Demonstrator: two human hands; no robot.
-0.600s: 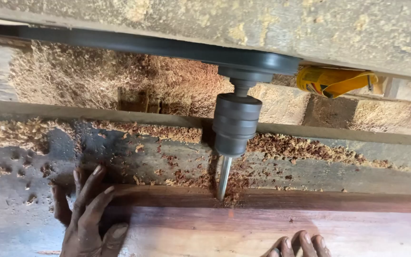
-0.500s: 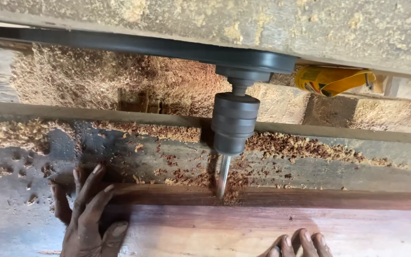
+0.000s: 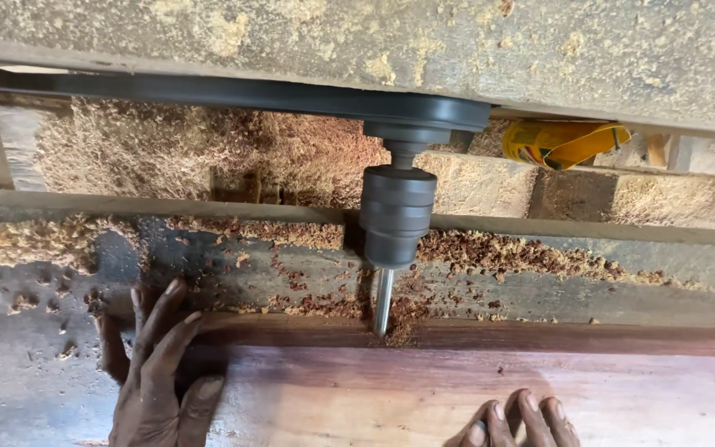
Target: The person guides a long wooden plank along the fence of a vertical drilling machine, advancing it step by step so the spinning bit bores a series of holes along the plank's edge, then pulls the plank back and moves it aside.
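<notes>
A reddish wooden board (image 3: pixel 473 389) lies on the grey machine table (image 3: pixel 18 364), its far edge under a dark drill chuck (image 3: pixel 397 217) with a silver bit (image 3: pixel 382 302). The bit's tip meets the board's far edge amid red shavings. My left hand (image 3: pixel 155 364) lies spread on the board's left end, fingers reaching over its far edge. Only the fingertips of my right hand (image 3: pixel 519 418) show, resting on the board at the bottom edge of the view.
A dark drive belt (image 3: pixel 208 89) runs left from the chuck's pulley. Heaps of sawdust (image 3: pixel 167 149) fill the space behind a wooden rail (image 3: pixel 126 203). A yellow bag (image 3: pixel 560 141) sits at the back right. Red shavings (image 3: pixel 506 252) lie along the table.
The chuck and bit stay at the board's far edge. My hands have hardly moved; the view has shifted slightly.
</notes>
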